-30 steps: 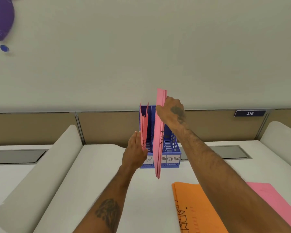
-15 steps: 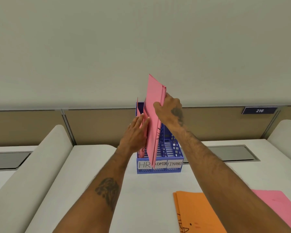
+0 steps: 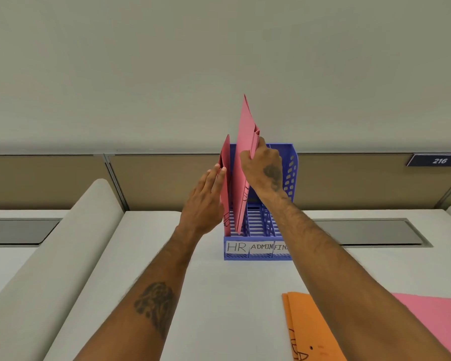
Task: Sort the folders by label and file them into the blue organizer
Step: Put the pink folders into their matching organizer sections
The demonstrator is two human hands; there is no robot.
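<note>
Item 1, blue organizer [image 3: 289, 162]: stands on the tabletop [image 3: 219, 295] against the partition, slots labelled HR, ADMIN and a third partly hidden by my forearm.

Item 2, pink folder in transit [image 3: 244, 162]: my right hand [image 3: 262, 169] pinches its upper edge. A second ago its bottom hung in front of the labels; now the lower corner sits inside the HR slot, leaning. I judge the insertion nearly done.

Item 3, filed pink folder [image 3: 225, 178]: already in HR. My left hand [image 3: 206, 201], fingers flat and open, presses it aside, gripping nothing.

Item 4, orange folder [image 3: 313, 329]: flat on the tabletop, near right, unfiled.

Item 5, another pink folder [image 3: 438, 319]: beside it, unfiled.

Outstanding: release, then two more filings.
</note>
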